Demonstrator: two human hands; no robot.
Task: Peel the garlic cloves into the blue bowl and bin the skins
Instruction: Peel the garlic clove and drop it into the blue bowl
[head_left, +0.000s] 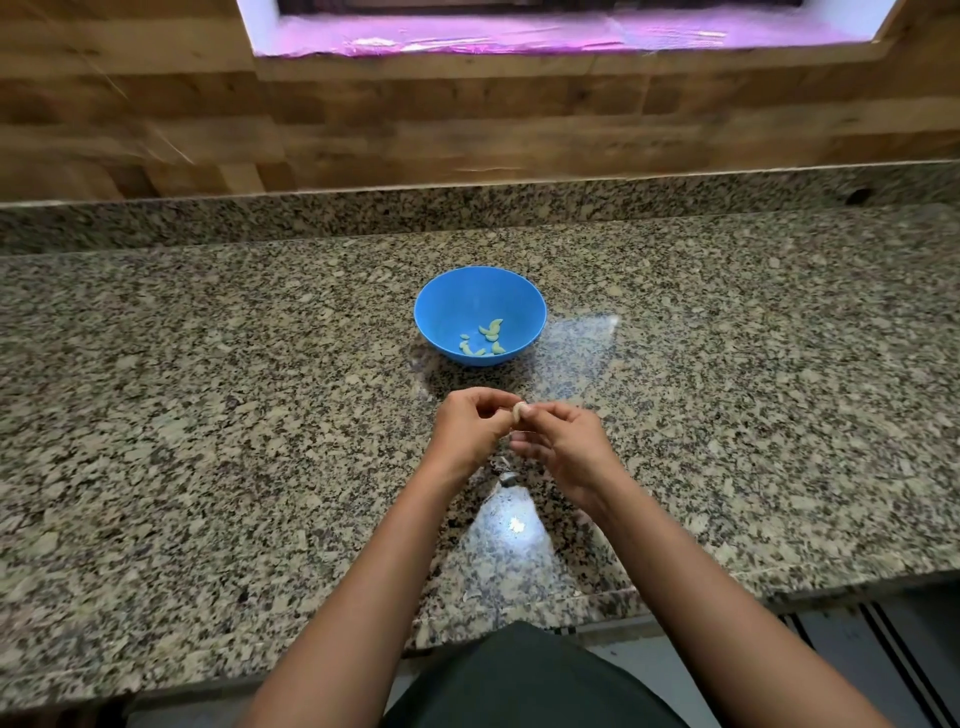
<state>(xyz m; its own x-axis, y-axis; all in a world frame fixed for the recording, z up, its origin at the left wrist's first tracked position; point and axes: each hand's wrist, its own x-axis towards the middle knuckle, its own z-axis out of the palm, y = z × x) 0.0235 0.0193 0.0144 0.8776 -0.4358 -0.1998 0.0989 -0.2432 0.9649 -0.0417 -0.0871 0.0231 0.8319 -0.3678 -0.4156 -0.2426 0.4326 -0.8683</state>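
1. Dark clothing (524, 675) fills the bottom of the view, and both bare forearms reach out from it over the granite surface (208, 415).
2. Both hands meet above the surface, just short of the blue bowl (439, 291). The left hand (470, 423) has its fingers curled in and the right hand (563, 441) pinches with thumb and forefinger. Both are closed on one pale garlic clove (518, 411) held between them.
3. The step in hand looks like peeling. The clove is held up at the fingertips and not yet over the bowl. Whether any skin is left on it is too small to tell.
4. Several peeled cloves (485, 340) lie in the bottom of the bowl, so the task seems well along. No unpeeled cloves show on the surface.
5. A few thin skin scraps (505, 475) lie on the surface under the hands, and what may be more sit near its front edge.
6. Next move, as I judge it: strip off any remaining skin, then carry the clove a short way forward and drop it into the bowl.
7. After that the skins need gathering. They are light and thin, so sweeping them together will likely work better than picking them up one by one. No bin is in view.
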